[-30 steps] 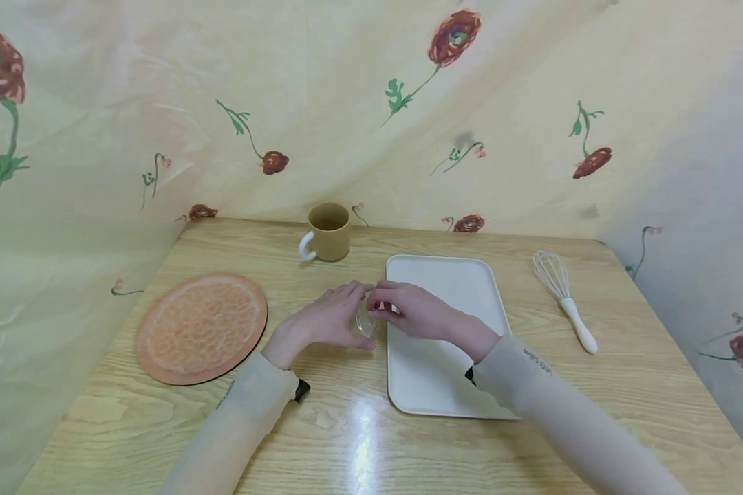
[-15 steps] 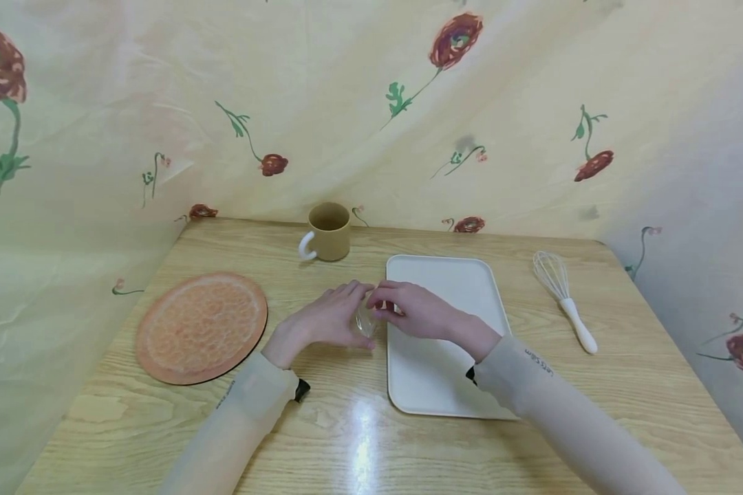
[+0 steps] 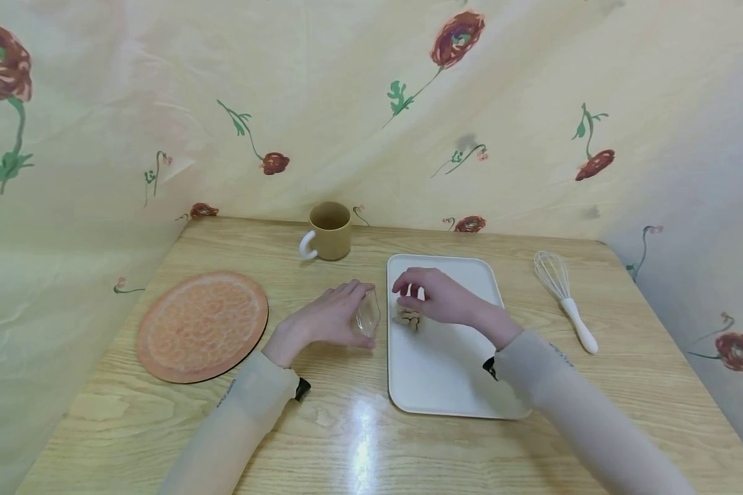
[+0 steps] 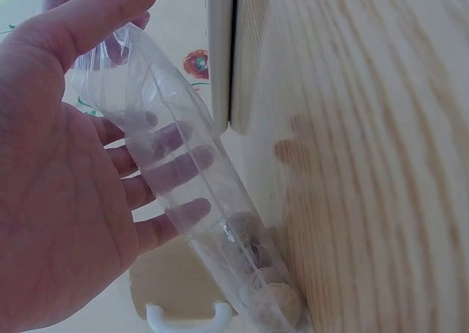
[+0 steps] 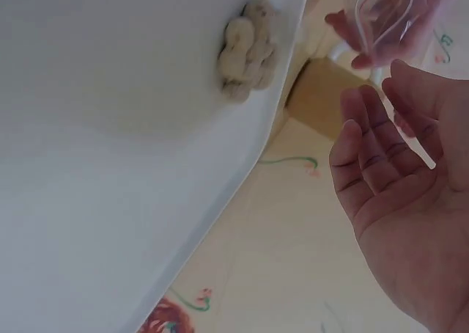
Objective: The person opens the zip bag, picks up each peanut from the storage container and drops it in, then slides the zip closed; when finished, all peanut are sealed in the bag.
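While held, bag (image 4: pixel 192 190) slants up toward tray (image 3: pixel 433 378)

Your head view is bright and evenly lit, with a white streak of glare on the near surface (image 3: pixel 322 440). Your wrist views look dimmer; small highlights glint on the clear bag (image 4: pixel 165 98), and soft shadow greys the tray (image 5: pixel 95 223).

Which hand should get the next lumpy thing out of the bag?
Probably the right hand: it looks empty, over the white tray near the clear plastic bag, which the left hand is busy holding.
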A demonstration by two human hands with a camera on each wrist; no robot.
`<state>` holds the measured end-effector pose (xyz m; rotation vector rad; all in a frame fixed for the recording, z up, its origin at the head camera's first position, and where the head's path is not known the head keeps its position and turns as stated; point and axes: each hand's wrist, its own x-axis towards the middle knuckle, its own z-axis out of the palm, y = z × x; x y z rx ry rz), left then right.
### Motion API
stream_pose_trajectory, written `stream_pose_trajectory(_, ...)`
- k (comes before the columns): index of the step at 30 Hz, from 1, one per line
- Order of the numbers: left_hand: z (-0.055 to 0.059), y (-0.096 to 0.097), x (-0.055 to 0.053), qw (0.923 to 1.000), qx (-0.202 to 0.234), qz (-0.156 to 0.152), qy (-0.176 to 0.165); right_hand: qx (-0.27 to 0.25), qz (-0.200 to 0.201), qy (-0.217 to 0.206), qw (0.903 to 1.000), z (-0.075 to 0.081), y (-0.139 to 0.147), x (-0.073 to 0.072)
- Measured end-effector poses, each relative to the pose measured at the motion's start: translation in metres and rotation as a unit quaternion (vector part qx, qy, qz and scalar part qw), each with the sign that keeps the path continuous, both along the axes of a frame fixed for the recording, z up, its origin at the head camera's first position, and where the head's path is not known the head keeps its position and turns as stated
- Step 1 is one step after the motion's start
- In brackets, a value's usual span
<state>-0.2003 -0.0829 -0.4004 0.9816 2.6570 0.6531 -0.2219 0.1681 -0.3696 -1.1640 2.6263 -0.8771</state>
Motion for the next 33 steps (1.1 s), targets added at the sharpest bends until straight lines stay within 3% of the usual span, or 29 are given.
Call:
stream_pose_trajectory(16,-0.004,0.0,0.0,1.0,-0.004,0.0,-0.004,0.041,-0.054,-0.065,0.9956,-0.024,0.036,-0.013)
stream_pose_trajectory(33,-0.005,0.0,-0.001,0.9999,-0.008,0.002,-0.007,0.055,-0.036,-0.068,0.9955,-0.04,0.036,-0.015)
